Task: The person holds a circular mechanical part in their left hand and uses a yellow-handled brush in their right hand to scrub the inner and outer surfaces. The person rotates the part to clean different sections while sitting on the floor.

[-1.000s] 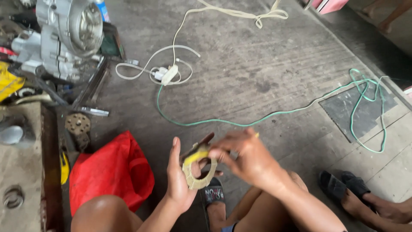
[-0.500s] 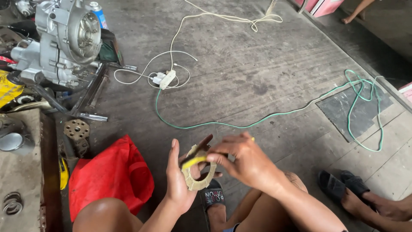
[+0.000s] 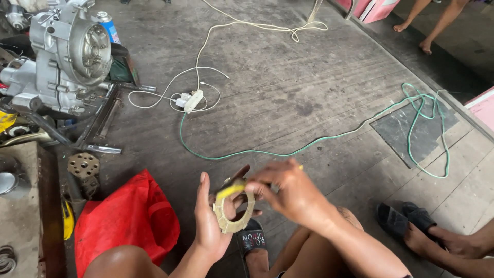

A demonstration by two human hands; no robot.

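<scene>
L hand (image 3: 211,226) holds tan friction ring (image 3: 234,212); R hand (image 3: 288,193) presses yellow tool (image 3: 230,189) on it, red bag (image 3: 126,224) nearby.

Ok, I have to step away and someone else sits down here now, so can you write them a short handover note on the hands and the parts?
Left hand: open palm cradling the tan ring-shaped disc, upright. Right hand: gripping a yellow-handled tool against the top of the ring; its motion is blurred. Around: red bag by the left knee, engine case far left, white power strip and green hose on the floor ahead. Done: ring is in hand and the tool is on it. Left: cannot tell how much of the ring has been worked.
</scene>
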